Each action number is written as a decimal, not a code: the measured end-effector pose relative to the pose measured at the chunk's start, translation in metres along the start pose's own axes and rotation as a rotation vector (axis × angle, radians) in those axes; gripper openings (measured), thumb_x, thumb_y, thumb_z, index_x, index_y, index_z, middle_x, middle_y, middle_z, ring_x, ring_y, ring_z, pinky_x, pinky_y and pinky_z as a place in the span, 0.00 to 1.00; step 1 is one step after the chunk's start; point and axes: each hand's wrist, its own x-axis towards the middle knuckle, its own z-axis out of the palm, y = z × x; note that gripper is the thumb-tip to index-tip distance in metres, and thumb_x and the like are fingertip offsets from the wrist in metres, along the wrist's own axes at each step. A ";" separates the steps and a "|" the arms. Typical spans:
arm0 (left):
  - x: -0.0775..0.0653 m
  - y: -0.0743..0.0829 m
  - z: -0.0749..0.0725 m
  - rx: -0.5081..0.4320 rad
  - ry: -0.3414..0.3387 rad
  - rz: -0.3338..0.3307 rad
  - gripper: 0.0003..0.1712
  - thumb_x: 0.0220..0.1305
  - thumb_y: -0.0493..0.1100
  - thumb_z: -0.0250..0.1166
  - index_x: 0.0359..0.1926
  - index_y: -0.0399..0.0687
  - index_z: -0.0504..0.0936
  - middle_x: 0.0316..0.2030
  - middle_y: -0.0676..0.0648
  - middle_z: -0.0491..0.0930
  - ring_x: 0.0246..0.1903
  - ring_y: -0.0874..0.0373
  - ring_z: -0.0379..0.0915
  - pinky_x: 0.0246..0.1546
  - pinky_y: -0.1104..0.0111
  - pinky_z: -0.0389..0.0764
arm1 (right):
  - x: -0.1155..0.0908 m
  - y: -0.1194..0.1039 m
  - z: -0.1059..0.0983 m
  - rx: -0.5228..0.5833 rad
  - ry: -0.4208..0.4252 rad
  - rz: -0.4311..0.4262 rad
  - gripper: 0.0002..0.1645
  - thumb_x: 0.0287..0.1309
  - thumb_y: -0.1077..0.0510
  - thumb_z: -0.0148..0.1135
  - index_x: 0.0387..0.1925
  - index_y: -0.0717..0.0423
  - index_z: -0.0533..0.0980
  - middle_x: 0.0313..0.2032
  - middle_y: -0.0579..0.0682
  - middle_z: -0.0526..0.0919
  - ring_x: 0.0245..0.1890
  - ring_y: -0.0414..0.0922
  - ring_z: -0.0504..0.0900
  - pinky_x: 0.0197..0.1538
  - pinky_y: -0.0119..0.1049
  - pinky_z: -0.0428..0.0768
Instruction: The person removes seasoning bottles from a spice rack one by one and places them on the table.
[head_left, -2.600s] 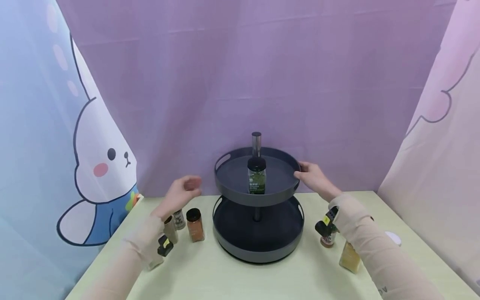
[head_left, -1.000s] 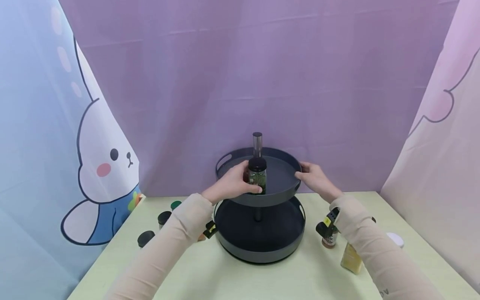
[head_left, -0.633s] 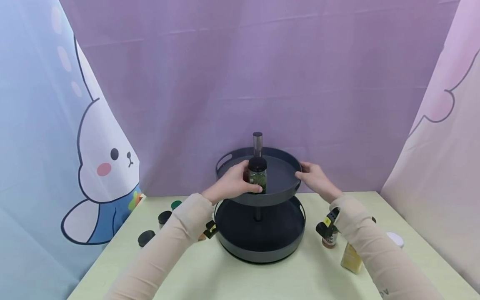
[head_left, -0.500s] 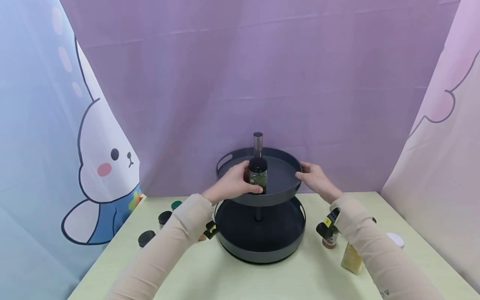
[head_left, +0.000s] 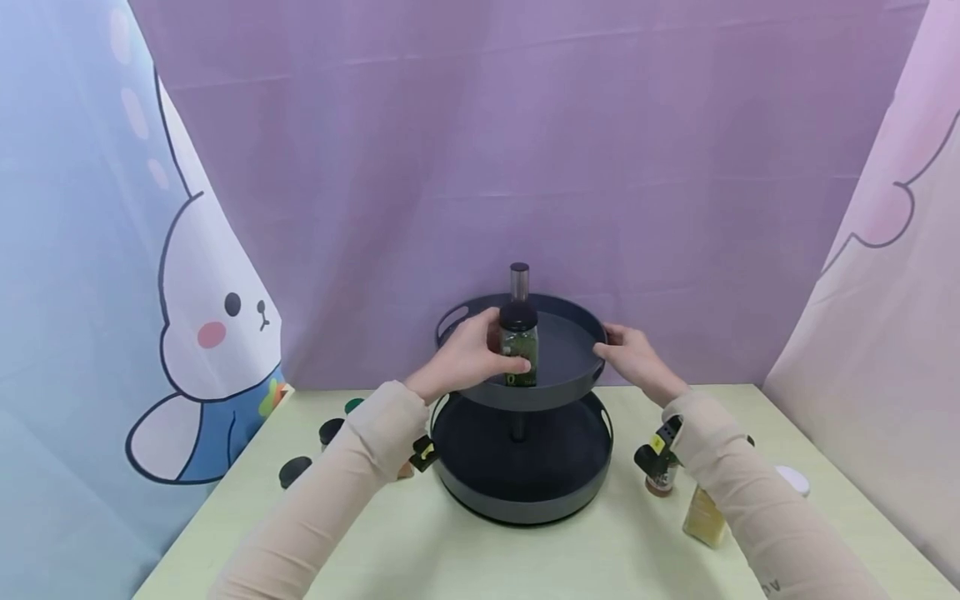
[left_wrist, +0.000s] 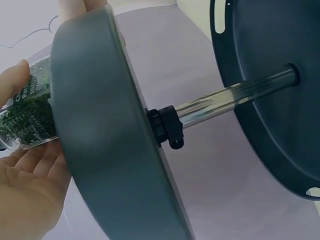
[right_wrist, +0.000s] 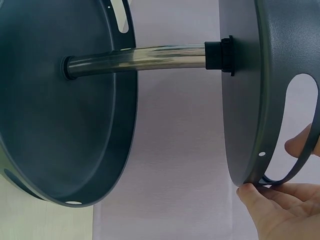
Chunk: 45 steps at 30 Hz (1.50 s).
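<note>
In the head view a two-tier round dark grey tray stand (head_left: 566, 343) stands on the table. My left hand (head_left: 463, 360) grips a clear spice jar (head_left: 520, 343) with a black lid and green dried herbs, thumb across its front. The jar is at the front of the upper tier; in the left wrist view the tray wall (left_wrist: 100, 100) hides its lower end, so whether it touches the tray floor cannot be told. My right hand (head_left: 637, 362) holds the upper tier's right rim at the handle cutout, with thumb and fingers on either side in the right wrist view.
Black-lidded jars (head_left: 296, 472) and a green lid (head_left: 354, 405) show left of my left sleeve. Beneath my right forearm are a jar with a reddish base (head_left: 660, 483), a yellow-filled jar (head_left: 703, 518) and a white lid (head_left: 792, 480). A purple curtain (head_left: 525, 150) hangs behind.
My left hand has come from the left of the stand to the herb jar and taken hold. In the last half second the jar's lid has risen slightly. The right hand keeps its place.
</note>
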 end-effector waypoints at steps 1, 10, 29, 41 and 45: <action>0.000 0.001 -0.001 0.004 0.009 -0.004 0.29 0.47 0.52 0.71 0.47 0.47 0.70 0.31 0.47 0.76 0.29 0.54 0.71 0.26 0.63 0.73 | 0.000 0.000 0.000 0.001 -0.001 -0.001 0.36 0.65 0.60 0.43 0.68 0.70 0.45 0.67 0.71 0.54 0.65 0.61 0.54 0.66 0.56 0.61; 0.001 0.005 -0.007 -0.042 0.090 0.028 0.27 0.45 0.51 0.72 0.45 0.47 0.71 0.32 0.47 0.76 0.32 0.55 0.73 0.29 0.62 0.76 | 0.000 -0.001 -0.002 -0.008 0.005 -0.016 0.35 0.65 0.61 0.43 0.68 0.71 0.45 0.66 0.72 0.55 0.65 0.61 0.55 0.66 0.56 0.61; -0.033 -0.007 -0.039 -0.104 0.108 -0.008 0.38 0.46 0.50 0.72 0.59 0.51 0.68 0.48 0.44 0.76 0.45 0.53 0.73 0.46 0.53 0.79 | 0.001 0.000 -0.004 -0.026 0.001 -0.014 0.35 0.64 0.60 0.43 0.68 0.70 0.46 0.66 0.71 0.56 0.65 0.61 0.55 0.65 0.57 0.61; -0.073 -0.031 -0.055 -0.097 0.157 -0.033 0.39 0.45 0.51 0.72 0.60 0.52 0.69 0.52 0.44 0.75 0.46 0.51 0.72 0.48 0.50 0.77 | -0.006 -0.001 -0.008 -0.032 0.008 -0.018 0.35 0.65 0.60 0.43 0.68 0.71 0.46 0.65 0.73 0.56 0.64 0.62 0.56 0.65 0.57 0.61; -0.079 -0.040 -0.055 -0.065 0.157 -0.049 0.35 0.45 0.50 0.72 0.55 0.49 0.71 0.35 0.46 0.74 0.34 0.53 0.68 0.36 0.58 0.75 | -0.008 -0.002 -0.009 -0.025 0.012 -0.016 0.35 0.64 0.60 0.43 0.67 0.72 0.46 0.65 0.73 0.56 0.65 0.62 0.55 0.66 0.57 0.60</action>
